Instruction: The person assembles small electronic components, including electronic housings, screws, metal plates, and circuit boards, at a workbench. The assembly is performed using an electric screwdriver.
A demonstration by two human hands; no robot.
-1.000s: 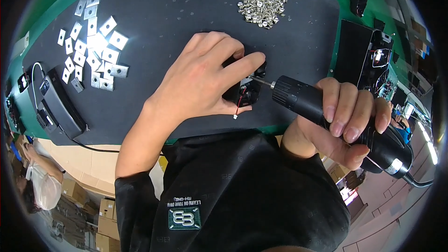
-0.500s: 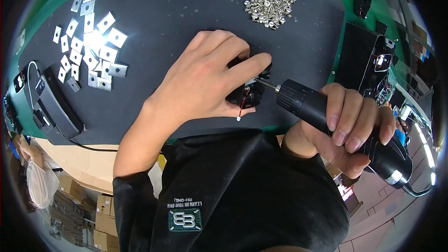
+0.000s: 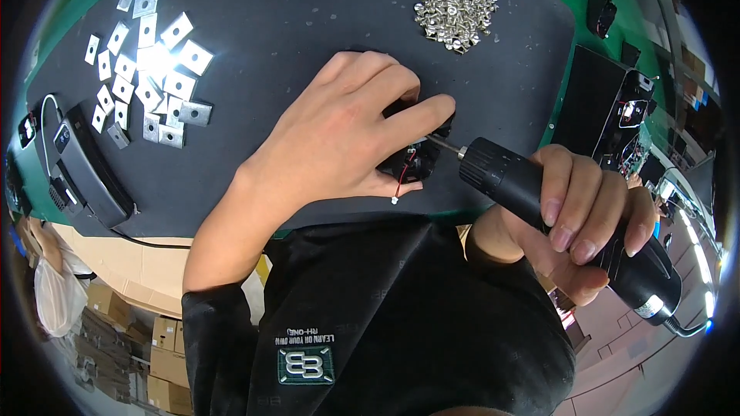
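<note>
My left hand (image 3: 343, 135) covers and grips a small black part (image 3: 412, 160) with a thin red wire, pressing it onto the dark mat (image 3: 308, 8). My right hand (image 3: 574, 219) is wrapped around a black electric screwdriver (image 3: 532, 192), held nearly level. Its bit touches the right side of the small black part. Most of the part is hidden under my left fingers.
A heap of silver screws (image 3: 456, 0) lies at the far side of the mat. Several square metal plates (image 3: 146, 77) are spread at the far left. A black device with a cable (image 3: 85, 169) sits at the left edge. Black parts and a circuit board (image 3: 628, 119) lie at the right.
Hardly anything differs. Both hands keep their hold, and the screwdriver bit stays against the small black part.
</note>
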